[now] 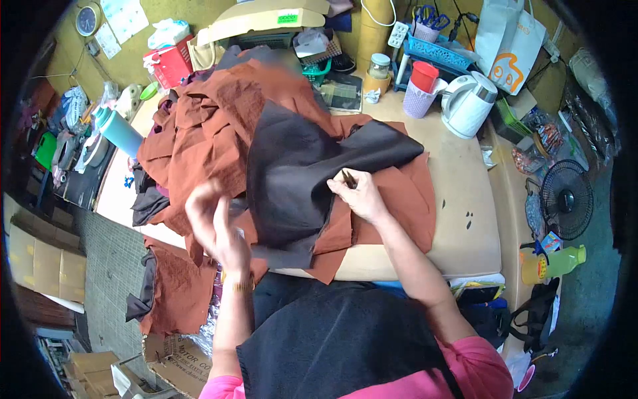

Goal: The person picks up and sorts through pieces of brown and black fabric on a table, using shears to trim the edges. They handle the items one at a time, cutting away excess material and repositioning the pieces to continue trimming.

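Right hand (363, 197) grip clamps a small tool (349, 179) beside the dark cloth (289, 174); left hand (228, 241), grip apart, should hold the cloth's left flat.

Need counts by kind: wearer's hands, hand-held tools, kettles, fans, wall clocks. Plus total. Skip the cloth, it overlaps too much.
Hands: 2 (left hand, blurred; right hand)
Hand-held tools: 1 (small dark tool)
Kettles: 1 (white kettle)
Fans: 1 (black fan)
Wall clocks: 1 (round clock)
Total: 6
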`<state>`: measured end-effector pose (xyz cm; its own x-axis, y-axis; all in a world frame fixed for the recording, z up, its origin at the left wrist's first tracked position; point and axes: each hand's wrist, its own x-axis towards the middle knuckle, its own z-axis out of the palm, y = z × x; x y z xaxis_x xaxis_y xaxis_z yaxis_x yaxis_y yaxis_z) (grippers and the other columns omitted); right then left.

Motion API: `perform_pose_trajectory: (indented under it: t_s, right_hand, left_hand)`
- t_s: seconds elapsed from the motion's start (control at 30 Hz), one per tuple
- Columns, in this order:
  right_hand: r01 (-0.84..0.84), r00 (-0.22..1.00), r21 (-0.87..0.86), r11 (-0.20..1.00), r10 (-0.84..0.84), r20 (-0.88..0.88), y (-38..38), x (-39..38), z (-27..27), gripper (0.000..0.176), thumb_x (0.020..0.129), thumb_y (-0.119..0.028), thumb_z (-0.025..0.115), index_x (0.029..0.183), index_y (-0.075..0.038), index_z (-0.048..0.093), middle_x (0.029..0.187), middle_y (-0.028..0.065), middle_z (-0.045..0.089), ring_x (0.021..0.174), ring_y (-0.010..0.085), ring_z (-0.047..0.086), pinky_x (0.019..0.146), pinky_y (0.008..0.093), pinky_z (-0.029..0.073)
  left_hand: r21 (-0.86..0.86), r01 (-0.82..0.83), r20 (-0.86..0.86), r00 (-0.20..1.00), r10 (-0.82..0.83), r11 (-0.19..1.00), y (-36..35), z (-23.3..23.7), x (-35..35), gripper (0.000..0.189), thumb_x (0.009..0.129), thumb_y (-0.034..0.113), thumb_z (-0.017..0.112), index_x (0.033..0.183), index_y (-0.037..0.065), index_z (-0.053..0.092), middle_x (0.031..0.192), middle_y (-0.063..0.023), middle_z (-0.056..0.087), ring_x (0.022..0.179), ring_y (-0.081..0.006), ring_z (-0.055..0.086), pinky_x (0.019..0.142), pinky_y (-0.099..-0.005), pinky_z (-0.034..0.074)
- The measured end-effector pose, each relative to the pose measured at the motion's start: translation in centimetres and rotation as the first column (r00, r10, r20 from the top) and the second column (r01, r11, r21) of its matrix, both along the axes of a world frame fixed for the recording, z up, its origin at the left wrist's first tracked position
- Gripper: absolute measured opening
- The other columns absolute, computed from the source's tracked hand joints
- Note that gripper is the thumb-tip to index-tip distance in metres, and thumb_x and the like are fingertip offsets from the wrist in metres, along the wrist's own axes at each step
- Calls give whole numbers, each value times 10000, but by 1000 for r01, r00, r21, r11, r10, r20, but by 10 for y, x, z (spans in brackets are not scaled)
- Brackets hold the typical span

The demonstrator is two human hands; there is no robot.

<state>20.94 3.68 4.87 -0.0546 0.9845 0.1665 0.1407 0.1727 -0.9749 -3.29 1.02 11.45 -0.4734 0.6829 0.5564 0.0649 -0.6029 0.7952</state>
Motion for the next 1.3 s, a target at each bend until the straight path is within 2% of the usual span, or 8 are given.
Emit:
perform_pose_trajectory:
  t_s: [0.07, 0.13, 0.27, 0.43, 0.77, 0.97, 1.13, 1.3]
  right_hand:
    - [-63, 998, -45, 997, 61, -34, -1, 5, -2, 119, 862, -117, 730, 927, -35, 674, 702, -33, 535, 669, 42, 469, 629, 215, 412]
    - [-415, 891, -141, 899, 433, 136, -17, 2, 13, 316, 814, -154, 782, 1080, -28, 667, 704, -31, 524, 669, 39, 448, 626, 216, 401]
    - [-397, 588, -177, 901, 397, 705, -16, -24, -3, 223, 800, -227, 729, 958, -71, 720, 874, 181, 706, 842, 369, 686, 750, 477, 498]
    - [-148, 965, -36, 988, 152, 212, 1, -20, 0, 171, 852, -102, 671, 773, 28, 596, 649, 47, 599, 606, 125, 562, 582, 315, 463]
    - [-144, 876, -250, 957, 6, -483, -15, 8, 18, 205, 941, -147, 652, 789, -132, 515, 606, -51, 511, 498, 13, 450, 406, 182, 270]
    - [85, 870, -183, 979, -163, -465, -20, 9, 10, 190, 957, -167, 636, 808, -127, 525, 613, -54, 500, 503, 18, 442, 429, 190, 276]
    - [42, 941, -160, 986, -93, -325, -23, 13, 17, 247, 962, -169, 621, 747, -124, 508, 608, -58, 481, 543, 22, 431, 501, 215, 310]
    - [76, 977, -117, 990, -98, -191, -26, 7, 12, 223, 975, -209, 602, 792, -90, 555, 636, -36, 537, 565, 32, 455, 512, 221, 338]
  left_hand:
    - [-161, 694, -279, 650, -707, 702, -29, -3, -41, 196, 862, -36, 500, 955, 12, 665, 849, -56, 643, 778, -152, 623, 728, -296, 518]
    - [-746, 666, 33, 68, -997, 20, -62, 22, -17, 175, 818, -54, 504, 873, 8, 658, 815, -85, 645, 727, -182, 640, 700, -314, 520]
    - [-704, 575, -237, 363, -901, 417, -62, -50, 17, 116, 890, 50, 623, 986, -13, 639, 836, -105, 643, 695, -165, 639, 639, -290, 522]
    - [-357, 176, -747, 536, -394, 917, -45, -79, 35, 414, 821, 49, 746, 1178, 44, 538, 1015, -110, 569, 769, -223, 656, 657, -350, 551]
    - [-183, 184, -623, 738, -258, 966, -7, -81, 53, 251, 850, 38, 708, 1057, -24, 579, 1016, -164, 605, 918, -236, 611, 798, -316, 504]
    - [-722, 437, -175, 633, -754, 535, -4, -23, 36, 130, 848, -6, 678, 764, 18, 582, 826, -22, 570, 734, -56, 489, 660, -192, 409]
    - [-357, 771, -126, 519, -845, 527, 2, -26, 26, 194, 837, 122, 756, 814, 24, 591, 1013, -58, 556, 952, -106, 521, 806, -271, 442]
    - [-504, 354, -480, 643, -596, 788, 2, -24, 47, 260, 814, 112, 737, 976, 9, 562, 840, -138, 608, 777, -225, 622, 731, -333, 506]
